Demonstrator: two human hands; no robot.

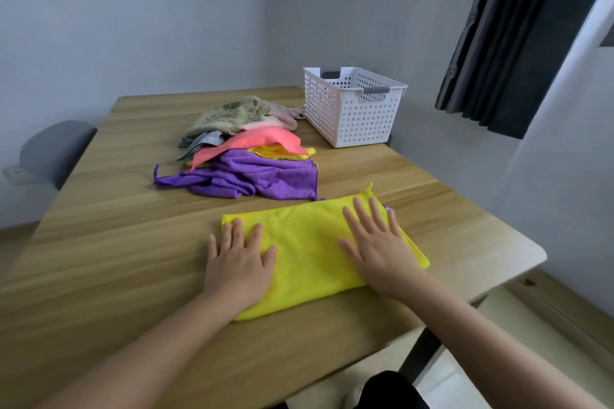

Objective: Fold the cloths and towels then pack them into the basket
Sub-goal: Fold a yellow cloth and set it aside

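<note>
Head view: yellow cloth (309,252) folded flat, rectangular

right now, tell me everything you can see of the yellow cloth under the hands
The yellow cloth is bright, soft-looking microfibre, folded into a flat, smooth rectangle lying askew on the wooden table near its right edge. A small loop sticks up at its far right corner. The left hand rests flat on its left end, partly on the table; the right hand lies flat on its right half. Both have straight fingers.

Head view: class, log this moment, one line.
yellow microfibre cloth: flat on wooden table; left hand: pressing it; right hand: pressing it
</note>
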